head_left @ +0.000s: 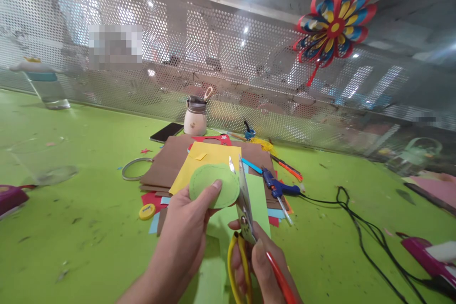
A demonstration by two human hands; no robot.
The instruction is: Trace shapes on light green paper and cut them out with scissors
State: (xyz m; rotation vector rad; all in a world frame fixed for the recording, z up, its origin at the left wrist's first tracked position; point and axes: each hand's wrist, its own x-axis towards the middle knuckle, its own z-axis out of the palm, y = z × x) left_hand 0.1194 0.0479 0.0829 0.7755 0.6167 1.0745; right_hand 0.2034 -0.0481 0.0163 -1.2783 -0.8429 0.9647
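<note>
My left hand (188, 221) pinches a rounded piece of light green paper (203, 180) between thumb and fingers. A dashed line runs along the inside of the paper's edge. In my right hand (265, 256) is a pair of scissors (245, 199), one handle loop yellow and the other red. Their blades point up and stand slightly apart at the right edge of the green piece; whether they touch it I cannot tell. Behind and beneath lie yellow paper (183, 171), a light green sheet (258, 199) and a stack of brown paper (162, 164).
A blue glue gun (272, 183) lies right of the stack, its black cord (356, 218) trailing rightward. A yellow round tape (147, 212) and a metal ring (132, 169) lie left. Behind stand a white jar (195, 119) and a phone (166, 131). A perforated panel (228, 66) borders the table.
</note>
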